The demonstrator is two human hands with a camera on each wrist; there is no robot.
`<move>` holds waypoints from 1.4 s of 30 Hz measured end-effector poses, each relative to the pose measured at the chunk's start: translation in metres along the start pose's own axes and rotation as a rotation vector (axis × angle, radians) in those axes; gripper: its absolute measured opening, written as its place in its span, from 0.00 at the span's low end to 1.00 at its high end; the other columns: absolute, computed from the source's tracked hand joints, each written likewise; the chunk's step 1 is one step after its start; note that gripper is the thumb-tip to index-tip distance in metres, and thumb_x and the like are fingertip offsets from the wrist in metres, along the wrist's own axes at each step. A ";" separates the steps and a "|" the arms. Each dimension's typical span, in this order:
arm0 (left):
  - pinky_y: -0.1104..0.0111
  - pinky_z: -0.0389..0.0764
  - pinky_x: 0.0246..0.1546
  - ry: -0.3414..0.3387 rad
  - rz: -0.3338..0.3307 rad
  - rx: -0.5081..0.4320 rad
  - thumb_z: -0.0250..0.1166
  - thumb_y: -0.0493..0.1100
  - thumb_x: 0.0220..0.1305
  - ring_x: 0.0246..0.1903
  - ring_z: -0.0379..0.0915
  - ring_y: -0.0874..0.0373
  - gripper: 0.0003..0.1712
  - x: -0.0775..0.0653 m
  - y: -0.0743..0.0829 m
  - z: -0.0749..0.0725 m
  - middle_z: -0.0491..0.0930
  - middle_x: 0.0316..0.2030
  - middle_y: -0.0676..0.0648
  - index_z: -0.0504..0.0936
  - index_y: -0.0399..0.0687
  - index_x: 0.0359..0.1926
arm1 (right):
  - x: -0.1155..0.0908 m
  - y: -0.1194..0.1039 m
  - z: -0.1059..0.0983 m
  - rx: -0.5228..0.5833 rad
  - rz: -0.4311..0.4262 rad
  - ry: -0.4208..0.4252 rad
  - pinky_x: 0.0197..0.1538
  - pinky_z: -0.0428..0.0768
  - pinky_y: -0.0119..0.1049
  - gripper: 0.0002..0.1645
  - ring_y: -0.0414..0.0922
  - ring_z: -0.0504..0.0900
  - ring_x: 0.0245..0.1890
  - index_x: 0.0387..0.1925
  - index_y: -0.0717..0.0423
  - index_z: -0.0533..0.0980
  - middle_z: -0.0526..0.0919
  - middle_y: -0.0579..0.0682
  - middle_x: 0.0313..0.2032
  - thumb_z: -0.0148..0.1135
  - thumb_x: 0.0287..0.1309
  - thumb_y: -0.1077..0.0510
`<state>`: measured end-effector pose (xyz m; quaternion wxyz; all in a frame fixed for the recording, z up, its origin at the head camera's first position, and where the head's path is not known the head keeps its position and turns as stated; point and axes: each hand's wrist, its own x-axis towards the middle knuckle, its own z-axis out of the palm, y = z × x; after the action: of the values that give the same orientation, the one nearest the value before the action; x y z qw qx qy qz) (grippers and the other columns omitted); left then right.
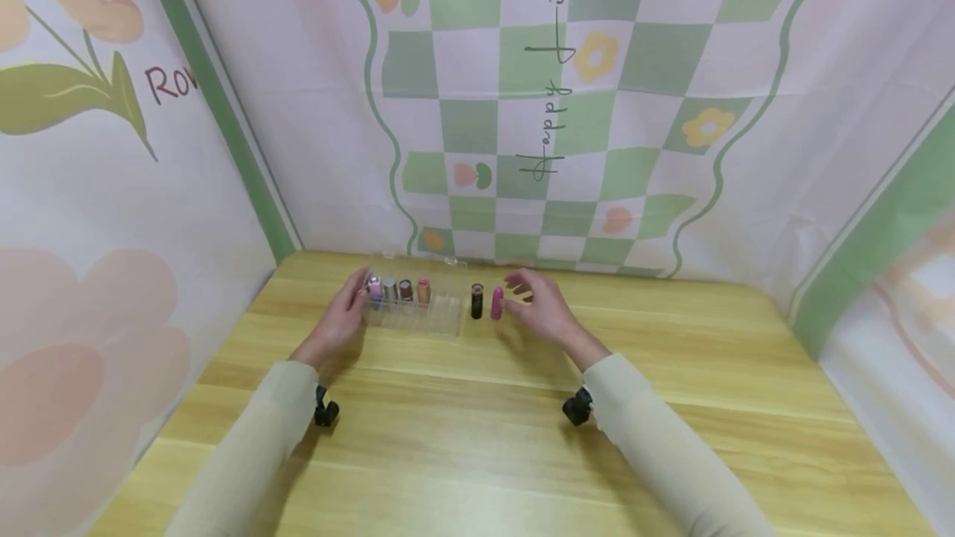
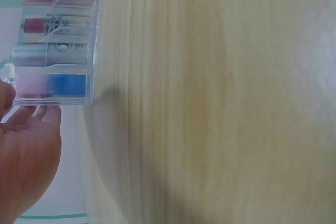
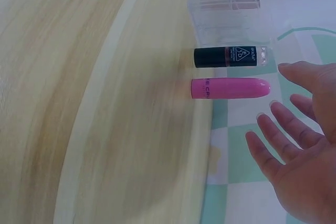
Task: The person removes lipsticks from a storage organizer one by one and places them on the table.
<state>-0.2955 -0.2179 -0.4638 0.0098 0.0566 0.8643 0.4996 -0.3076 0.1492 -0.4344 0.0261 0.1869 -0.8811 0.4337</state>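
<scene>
A clear plastic lipstick organizer [image 1: 418, 320] stands at the back of the table with several lipsticks in its left slots. My left hand [image 1: 343, 315] holds its left side, thumb near the front edge and fingers along the side wall. Just right of the organizer stand a black lipstick [image 3: 226, 56] and a bright pink lipstick [image 3: 231, 88], both upright. Beside the pink one is my right hand [image 1: 546, 311], its fingers spread and nothing held. In the right wrist view a gap separates the fingers from the pink lipstick.
The wooden table [image 1: 433, 437] reaches toward me from a patterned cloth backdrop [image 1: 530, 106]. Another cloth wall [image 1: 82, 214] runs along the left side. Small black cameras sit at both wrists.
</scene>
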 end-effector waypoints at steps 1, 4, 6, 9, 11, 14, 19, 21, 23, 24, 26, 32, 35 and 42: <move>0.48 0.50 0.78 0.001 0.001 0.000 0.38 0.45 0.84 0.79 0.45 0.43 0.32 0.000 0.000 0.000 0.47 0.81 0.41 0.43 0.55 0.83 | 0.000 -0.001 0.000 -0.005 -0.006 0.000 0.62 0.80 0.57 0.29 0.62 0.79 0.57 0.62 0.67 0.72 0.79 0.63 0.57 0.70 0.61 0.63; 0.48 0.50 0.78 0.003 -0.005 -0.007 0.39 0.45 0.84 0.79 0.45 0.44 0.32 0.001 -0.001 0.000 0.48 0.81 0.42 0.43 0.55 0.83 | -0.001 -0.003 -0.001 -0.008 -0.015 0.002 0.61 0.80 0.56 0.29 0.61 0.79 0.56 0.62 0.66 0.73 0.80 0.62 0.56 0.70 0.61 0.63; 0.48 0.50 0.78 0.004 -0.005 -0.010 0.39 0.45 0.84 0.79 0.45 0.44 0.32 0.001 -0.002 0.000 0.48 0.81 0.42 0.44 0.53 0.83 | -0.002 -0.005 -0.002 -0.009 -0.023 0.000 0.61 0.80 0.57 0.29 0.60 0.79 0.56 0.62 0.66 0.73 0.80 0.62 0.56 0.70 0.62 0.63; 0.48 0.50 0.78 0.006 -0.008 -0.012 0.39 0.45 0.84 0.79 0.45 0.44 0.32 0.002 -0.003 0.001 0.48 0.81 0.42 0.44 0.52 0.83 | -0.003 -0.009 -0.002 -0.004 -0.026 0.003 0.61 0.80 0.56 0.29 0.59 0.80 0.56 0.62 0.64 0.74 0.81 0.61 0.56 0.71 0.62 0.62; 0.48 0.50 0.78 0.005 -0.011 -0.011 0.39 0.45 0.84 0.79 0.45 0.43 0.32 0.002 -0.003 0.001 0.48 0.81 0.42 0.44 0.52 0.83 | -0.002 -0.012 -0.001 -0.007 -0.030 0.003 0.61 0.80 0.55 0.29 0.58 0.80 0.56 0.62 0.63 0.74 0.81 0.60 0.56 0.72 0.61 0.60; 0.47 0.50 0.78 0.007 -0.013 -0.013 0.39 0.45 0.84 0.79 0.45 0.43 0.32 0.002 -0.002 0.001 0.48 0.81 0.42 0.44 0.54 0.83 | -0.002 -0.017 0.000 0.001 -0.039 0.005 0.62 0.80 0.55 0.29 0.57 0.80 0.55 0.61 0.62 0.74 0.81 0.59 0.56 0.72 0.61 0.59; 0.47 0.50 0.78 0.006 -0.002 -0.015 0.39 0.45 0.84 0.79 0.45 0.43 0.32 0.003 -0.003 0.000 0.48 0.81 0.42 0.44 0.53 0.83 | -0.001 -0.025 0.002 0.016 -0.067 -0.002 0.63 0.79 0.55 0.28 0.58 0.80 0.56 0.61 0.62 0.74 0.81 0.62 0.56 0.71 0.61 0.62; 0.47 0.50 0.78 0.005 0.010 -0.018 0.40 0.45 0.84 0.79 0.45 0.42 0.32 0.003 -0.004 0.000 0.48 0.80 0.41 0.44 0.52 0.83 | -0.001 -0.028 0.004 0.017 -0.081 -0.007 0.62 0.80 0.55 0.28 0.59 0.81 0.54 0.61 0.62 0.74 0.82 0.63 0.55 0.71 0.61 0.62; 0.47 0.50 0.78 0.003 0.019 -0.023 0.40 0.44 0.84 0.78 0.46 0.41 0.32 0.003 -0.005 -0.001 0.48 0.80 0.40 0.45 0.50 0.82 | -0.001 -0.030 0.005 0.019 -0.093 -0.013 0.62 0.80 0.55 0.27 0.60 0.82 0.53 0.61 0.63 0.75 0.82 0.63 0.54 0.70 0.62 0.62; 0.47 0.50 0.78 0.004 0.020 -0.030 0.40 0.44 0.84 0.78 0.46 0.41 0.32 0.003 -0.005 0.000 0.49 0.80 0.40 0.45 0.50 0.82 | 0.000 -0.031 0.006 0.018 -0.098 -0.016 0.62 0.80 0.55 0.27 0.60 0.82 0.52 0.60 0.63 0.75 0.82 0.63 0.54 0.70 0.62 0.61; 0.47 0.50 0.78 0.003 0.018 -0.033 0.40 0.44 0.84 0.78 0.46 0.41 0.33 0.003 -0.005 0.000 0.48 0.80 0.40 0.45 0.50 0.83 | 0.000 -0.033 0.009 0.019 -0.101 -0.023 0.63 0.79 0.56 0.27 0.60 0.81 0.52 0.60 0.64 0.74 0.82 0.62 0.54 0.70 0.62 0.61; 0.47 0.50 0.78 0.005 0.005 -0.033 0.40 0.45 0.84 0.79 0.46 0.43 0.33 0.002 -0.005 0.001 0.48 0.81 0.42 0.44 0.52 0.83 | 0.002 -0.042 0.014 0.003 -0.103 -0.032 0.60 0.81 0.55 0.27 0.60 0.81 0.54 0.61 0.64 0.75 0.82 0.60 0.54 0.70 0.62 0.60; 0.47 0.50 0.78 0.006 0.004 -0.033 0.40 0.45 0.84 0.79 0.46 0.43 0.33 0.002 -0.004 0.001 0.48 0.81 0.42 0.44 0.52 0.83 | 0.004 -0.047 0.016 -0.007 -0.124 -0.029 0.58 0.83 0.54 0.27 0.59 0.81 0.54 0.60 0.64 0.75 0.82 0.61 0.54 0.70 0.62 0.60; 0.47 0.51 0.78 0.008 0.017 -0.037 0.40 0.44 0.84 0.78 0.47 0.42 0.32 0.002 -0.005 0.001 0.49 0.80 0.41 0.45 0.50 0.82 | 0.009 -0.056 0.024 -0.037 -0.148 -0.039 0.60 0.81 0.55 0.28 0.57 0.81 0.53 0.61 0.64 0.75 0.82 0.60 0.54 0.70 0.63 0.57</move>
<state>-0.2981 -0.2193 -0.4685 0.0029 0.0619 0.8546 0.5156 -0.2931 0.0971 -0.4054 0.0444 0.2592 -0.8731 0.4105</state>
